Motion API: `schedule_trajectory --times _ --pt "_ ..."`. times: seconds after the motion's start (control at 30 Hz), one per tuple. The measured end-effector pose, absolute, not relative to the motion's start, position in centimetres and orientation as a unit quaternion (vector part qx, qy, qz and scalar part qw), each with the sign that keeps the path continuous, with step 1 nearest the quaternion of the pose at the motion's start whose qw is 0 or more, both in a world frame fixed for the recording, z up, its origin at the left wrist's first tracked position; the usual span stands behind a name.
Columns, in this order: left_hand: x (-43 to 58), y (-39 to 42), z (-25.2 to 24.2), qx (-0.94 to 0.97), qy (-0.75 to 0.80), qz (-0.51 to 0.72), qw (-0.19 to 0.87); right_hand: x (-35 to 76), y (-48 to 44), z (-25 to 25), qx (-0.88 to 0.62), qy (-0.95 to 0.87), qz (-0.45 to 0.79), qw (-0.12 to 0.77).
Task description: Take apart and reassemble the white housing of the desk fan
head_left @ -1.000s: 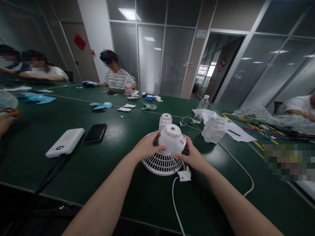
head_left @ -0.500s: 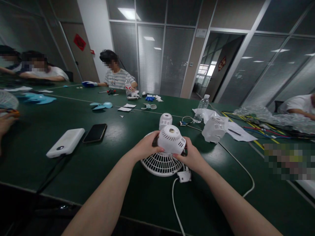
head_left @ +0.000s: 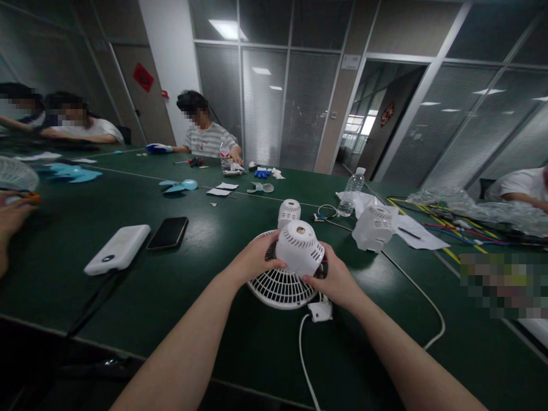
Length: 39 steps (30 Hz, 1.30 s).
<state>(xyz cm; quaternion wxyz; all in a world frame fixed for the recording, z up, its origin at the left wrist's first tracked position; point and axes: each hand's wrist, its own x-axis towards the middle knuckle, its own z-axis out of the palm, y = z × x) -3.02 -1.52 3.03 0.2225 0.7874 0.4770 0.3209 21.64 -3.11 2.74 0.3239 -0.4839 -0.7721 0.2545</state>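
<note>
A white fan motor housing [head_left: 298, 246] with slotted vents sits on a round white fan grille [head_left: 280, 288] lying flat on the green table [head_left: 214, 228]. My left hand [head_left: 253, 261] grips the housing's left side with curled fingers. My right hand [head_left: 334, 278] grips its right side, thumb along the lower edge. A white cord [head_left: 305, 354] with a small white switch box [head_left: 320, 310] runs from the fan toward me.
Two more white housings [head_left: 289, 210] [head_left: 374, 226], a water bottle [head_left: 351, 192], papers and coloured wires [head_left: 445, 225] lie beyond. A white power bank [head_left: 117, 249] and a black phone [head_left: 168, 233] rest left. Other people sit around the table; someone's hand [head_left: 11, 214] shows at far left.
Both hands keep hold of the housing and have tilted it slightly; the view has shifted a little.
</note>
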Motion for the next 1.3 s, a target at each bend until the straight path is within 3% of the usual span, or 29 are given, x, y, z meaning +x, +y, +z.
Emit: schedule_trajectory --times 0.3,0.63,1.07,1.3 --pt "-2.8 -1.1 2.3 0.763 0.554 0.3 0.142 20.8 -3.8 2.5 -0.561 -0.753 0.152 0.31" --pt "-3.6 -0.3 1.7 0.716 0.626 0.298 0.082 20.8 -5.3 3.6 -0.497 -0.809 0.143 0.28" --pt "-3.3 0.3 0.3 0.746 0.569 0.338 0.071 20.8 -4.1 1.6 -0.451 -0.799 0.153 0.366" --pt "-3.4 1.1 -0.8 0.746 0.54 0.379 0.086 20.9 -3.3 0.8 -0.455 -0.825 0.158 0.296"
